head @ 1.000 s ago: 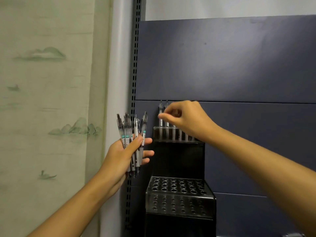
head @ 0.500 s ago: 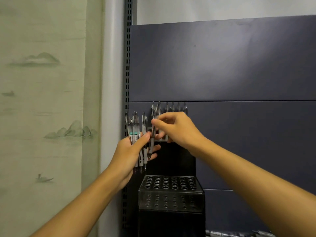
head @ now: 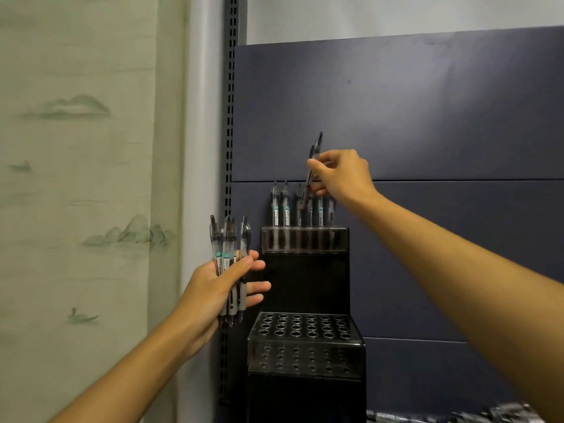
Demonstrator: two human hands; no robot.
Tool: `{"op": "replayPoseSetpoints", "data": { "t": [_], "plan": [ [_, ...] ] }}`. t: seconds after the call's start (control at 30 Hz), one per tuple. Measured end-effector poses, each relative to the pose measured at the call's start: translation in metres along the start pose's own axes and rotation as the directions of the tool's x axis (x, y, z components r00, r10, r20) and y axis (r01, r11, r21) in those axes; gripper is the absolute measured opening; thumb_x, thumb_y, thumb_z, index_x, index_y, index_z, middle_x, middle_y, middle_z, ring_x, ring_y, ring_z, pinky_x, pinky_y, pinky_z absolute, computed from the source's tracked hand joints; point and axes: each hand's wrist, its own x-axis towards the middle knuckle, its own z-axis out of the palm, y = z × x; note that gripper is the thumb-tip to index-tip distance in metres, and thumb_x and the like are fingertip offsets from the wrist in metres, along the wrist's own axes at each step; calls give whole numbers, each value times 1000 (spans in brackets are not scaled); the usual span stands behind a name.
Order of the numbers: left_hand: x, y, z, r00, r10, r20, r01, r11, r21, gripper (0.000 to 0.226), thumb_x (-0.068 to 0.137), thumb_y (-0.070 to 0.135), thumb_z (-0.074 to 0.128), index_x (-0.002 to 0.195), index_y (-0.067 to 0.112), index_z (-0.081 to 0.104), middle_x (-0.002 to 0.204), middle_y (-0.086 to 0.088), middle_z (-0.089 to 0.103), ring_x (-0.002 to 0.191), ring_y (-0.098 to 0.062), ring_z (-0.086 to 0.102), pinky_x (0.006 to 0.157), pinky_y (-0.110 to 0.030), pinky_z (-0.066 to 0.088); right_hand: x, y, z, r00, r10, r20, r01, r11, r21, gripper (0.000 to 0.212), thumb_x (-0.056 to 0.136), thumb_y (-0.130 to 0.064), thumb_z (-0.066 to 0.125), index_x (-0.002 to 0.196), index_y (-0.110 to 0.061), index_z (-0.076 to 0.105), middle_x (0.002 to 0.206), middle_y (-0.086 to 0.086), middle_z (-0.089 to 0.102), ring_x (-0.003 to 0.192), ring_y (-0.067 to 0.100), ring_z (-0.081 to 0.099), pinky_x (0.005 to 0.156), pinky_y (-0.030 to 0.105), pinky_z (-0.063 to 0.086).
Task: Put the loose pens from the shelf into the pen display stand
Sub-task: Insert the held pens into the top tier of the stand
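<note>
A black stepped pen display stand stands against the blue shelf back. Its top tier holds several upright pens. The lower tier shows rows of bare holes. My left hand grips a bundle of pens just left of the stand, tips down. My right hand pinches a single pen, tilted, its tip down among the pens over the top tier.
Behind the stand is the dark blue back panel. A slotted metal upright runs down its left side, next to a pale painted wall. Loose pens lie at the bottom right edge.
My right hand took one pen from the bundle in my left hand and lifted it up and right over the top tier. My left hand sank a little with the remaining pens.
</note>
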Motion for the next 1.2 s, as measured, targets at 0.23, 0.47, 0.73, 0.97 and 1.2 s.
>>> {"op": "replayPoseSetpoints", "data": {
  "t": [0.23,0.47,0.73,0.97,1.2],
  "plan": [
    [-1,-1,-4,1000,20,-21,-19,999,29,24,91,22,60,112,14,67,97,-7,77,87,-27,75,66,-28,62,-4,18,12,997,8,78,-6,1000,-22,32,96,-26,63,123,-7,65,99,7,70,70,12,72,61,20,60],
    [0,0,-2,999,44,17,-45,997,57,26,94,21,56,119,21,63,105,0,76,92,-23,74,65,-24,60,-5,32,19,981,58,186,-30,988,-149,33,95,-28,64,119,-5,67,96,10,73,70,18,74,66,29,63],
    [1,-3,1,998,50,28,-51,997,57,24,97,21,53,120,20,61,107,0,76,89,-25,75,68,-28,62,-2,33,26,979,41,199,34,933,-359,31,98,-35,58,96,-7,72,76,10,73,66,17,70,74,37,61],
    [1,-7,4,999,27,42,-31,996,83,24,96,22,54,119,20,61,104,2,76,89,-23,75,68,-27,61,5,27,28,973,23,228,94,868,-487,36,100,-34,56,92,-1,68,75,12,72,73,23,72,77,37,60],
    [2,-8,4,999,10,37,-13,997,80,23,96,22,54,118,19,62,103,2,77,87,-22,75,65,-26,60,5,36,35,961,39,272,108,857,-504,42,92,-40,66,91,1,74,83,15,75,76,27,73,78,40,61]
  ]
}}
